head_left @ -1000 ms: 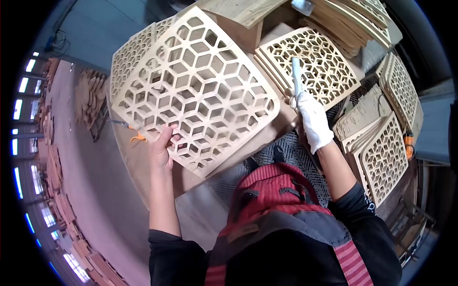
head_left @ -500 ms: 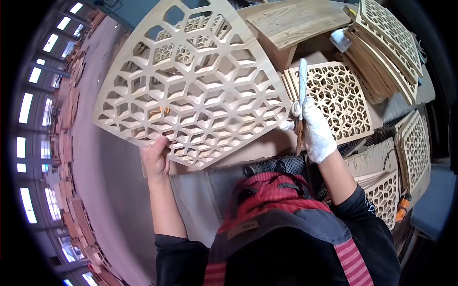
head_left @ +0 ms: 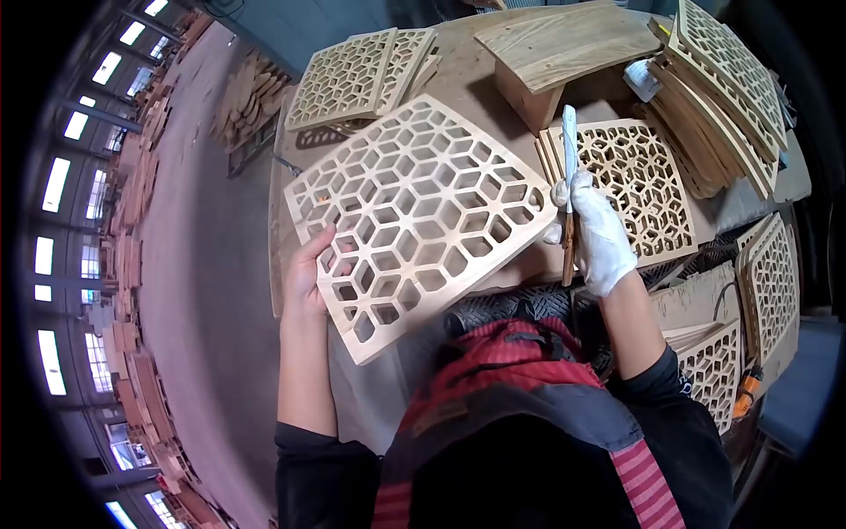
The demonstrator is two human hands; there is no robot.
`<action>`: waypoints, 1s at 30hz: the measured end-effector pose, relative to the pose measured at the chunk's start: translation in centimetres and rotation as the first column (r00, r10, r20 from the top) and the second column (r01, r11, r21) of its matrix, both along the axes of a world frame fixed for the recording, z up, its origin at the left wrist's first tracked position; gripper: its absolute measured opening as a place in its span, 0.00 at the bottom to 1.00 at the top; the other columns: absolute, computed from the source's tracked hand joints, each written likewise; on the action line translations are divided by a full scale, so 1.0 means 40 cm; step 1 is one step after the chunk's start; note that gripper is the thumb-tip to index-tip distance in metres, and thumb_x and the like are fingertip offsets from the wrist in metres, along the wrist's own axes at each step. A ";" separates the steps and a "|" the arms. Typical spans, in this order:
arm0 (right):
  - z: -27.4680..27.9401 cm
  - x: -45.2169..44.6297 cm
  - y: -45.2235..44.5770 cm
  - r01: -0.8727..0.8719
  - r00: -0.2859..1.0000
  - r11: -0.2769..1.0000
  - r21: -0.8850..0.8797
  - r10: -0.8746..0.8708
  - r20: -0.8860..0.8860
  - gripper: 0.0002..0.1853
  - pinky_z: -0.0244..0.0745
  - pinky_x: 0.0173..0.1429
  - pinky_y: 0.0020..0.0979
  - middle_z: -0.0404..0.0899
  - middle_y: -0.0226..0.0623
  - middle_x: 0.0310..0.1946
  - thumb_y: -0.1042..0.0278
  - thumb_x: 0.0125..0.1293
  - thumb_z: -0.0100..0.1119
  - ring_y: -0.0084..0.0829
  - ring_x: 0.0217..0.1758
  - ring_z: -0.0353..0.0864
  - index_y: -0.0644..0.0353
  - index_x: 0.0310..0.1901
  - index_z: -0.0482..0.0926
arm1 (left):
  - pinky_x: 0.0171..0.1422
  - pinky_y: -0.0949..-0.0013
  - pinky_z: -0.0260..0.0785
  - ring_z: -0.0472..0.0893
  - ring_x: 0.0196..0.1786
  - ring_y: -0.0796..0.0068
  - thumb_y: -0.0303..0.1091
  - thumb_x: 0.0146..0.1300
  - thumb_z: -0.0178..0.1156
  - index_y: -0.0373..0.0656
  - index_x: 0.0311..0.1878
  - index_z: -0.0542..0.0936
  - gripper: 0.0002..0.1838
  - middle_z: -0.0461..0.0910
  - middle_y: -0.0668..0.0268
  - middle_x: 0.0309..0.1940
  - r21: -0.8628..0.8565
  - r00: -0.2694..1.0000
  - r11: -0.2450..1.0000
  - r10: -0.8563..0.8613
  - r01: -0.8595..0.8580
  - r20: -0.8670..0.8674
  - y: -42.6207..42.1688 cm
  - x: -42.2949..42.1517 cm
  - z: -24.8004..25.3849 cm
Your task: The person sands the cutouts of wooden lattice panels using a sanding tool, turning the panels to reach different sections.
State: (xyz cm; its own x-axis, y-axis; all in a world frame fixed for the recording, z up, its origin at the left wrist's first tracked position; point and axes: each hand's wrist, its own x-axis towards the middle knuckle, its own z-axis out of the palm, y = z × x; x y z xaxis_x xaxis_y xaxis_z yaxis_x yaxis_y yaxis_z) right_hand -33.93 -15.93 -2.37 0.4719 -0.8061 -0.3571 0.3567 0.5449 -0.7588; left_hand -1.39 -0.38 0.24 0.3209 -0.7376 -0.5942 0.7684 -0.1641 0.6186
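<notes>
A pale wooden lattice panel (head_left: 454,238) with geometric cut-outs is held up in front of me, tilted. My left hand (head_left: 306,273), bare, grips its left edge, with the thumb on the upper face and fingertips showing through the holes. My right hand (head_left: 604,234) wears a white glove and is closed round a slim, stick-like tool (head_left: 570,137), pale at its upper end and brown at its lower end. The tool stands roughly upright beside the panel's right corner. Gloved fingers are close to that corner; whether they touch it I cannot tell.
Several lattice panels lie behind (head_left: 344,75) and to the right (head_left: 674,185) on the table. A wooden stand (head_left: 564,44) is at the back. Curved panels (head_left: 696,132) are stacked at the right. An orange tool (head_left: 747,391) sits lower right. Wood piles line the far left.
The lattice panel has come down and turned, now lying flatter and looking smaller, uncovering the panels behind. My left hand has shifted up its edge; my right hand keeps the tool.
</notes>
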 end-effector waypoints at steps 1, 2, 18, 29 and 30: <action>0.003 0.004 0.008 0.012 1.000 1.000 -0.004 -0.012 -0.020 0.18 0.79 0.36 0.23 0.69 0.23 0.31 0.45 0.75 0.42 0.16 0.31 0.72 0.51 0.37 0.71 | 0.20 0.71 0.80 0.83 0.20 0.65 0.31 0.66 0.57 0.29 0.50 0.73 0.15 0.82 0.52 0.27 -0.013 1.000 1.000 0.012 -0.013 -0.028 -0.001 0.001 -0.009; 0.005 0.009 0.016 0.022 0.999 1.000 -0.009 -0.022 -0.041 0.18 0.78 0.37 0.23 0.70 0.22 0.31 0.45 0.75 0.43 0.16 0.31 0.72 0.51 0.37 0.71 | 0.21 0.70 0.81 0.83 0.22 0.64 0.30 0.66 0.57 0.28 0.51 0.72 0.16 0.82 0.51 0.29 -0.034 0.998 0.999 -0.022 0.020 -0.064 0.008 0.010 -0.014; -0.010 0.047 0.103 0.076 0.988 0.993 -0.085 -0.086 -0.128 0.17 0.79 0.33 0.21 0.70 0.21 0.32 0.45 0.74 0.43 0.14 0.32 0.71 0.49 0.37 0.72 | 0.21 0.72 0.81 0.84 0.24 0.64 0.30 0.66 0.56 0.30 0.54 0.72 0.17 0.81 0.52 0.33 -0.075 0.982 0.992 -0.110 0.099 -0.155 0.042 0.076 -0.051; 0.008 0.067 0.127 0.080 0.992 0.996 -0.036 -0.083 -0.099 0.16 0.77 0.29 0.21 0.71 0.25 0.30 0.52 0.76 0.42 0.19 0.27 0.72 0.53 0.37 0.72 | 0.23 0.73 0.81 0.81 0.30 0.74 0.38 0.70 0.55 0.27 0.52 0.73 0.20 0.80 0.57 0.32 -0.245 0.990 0.960 -0.142 0.132 -0.022 0.088 0.092 -0.031; 0.014 0.067 0.128 0.063 0.991 0.997 -0.032 -0.067 -0.119 0.16 0.76 0.30 0.22 0.72 0.26 0.30 0.52 0.76 0.42 0.20 0.27 0.72 0.53 0.37 0.72 | 0.23 0.74 0.81 0.81 0.30 0.74 0.39 0.70 0.55 0.27 0.51 0.74 0.21 0.80 0.57 0.31 -0.246 0.989 0.959 -0.149 0.142 -0.011 0.095 0.100 -0.035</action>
State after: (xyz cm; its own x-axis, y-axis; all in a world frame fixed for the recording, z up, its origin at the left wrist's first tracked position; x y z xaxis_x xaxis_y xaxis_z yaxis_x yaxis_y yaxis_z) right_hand -31.26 -10.82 -1.82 0.3730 -0.8442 -0.3849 0.2961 0.5014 -0.8129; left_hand 2.62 3.44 -1.17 0.1851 -0.8987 -0.3977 0.7654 -0.1220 0.6319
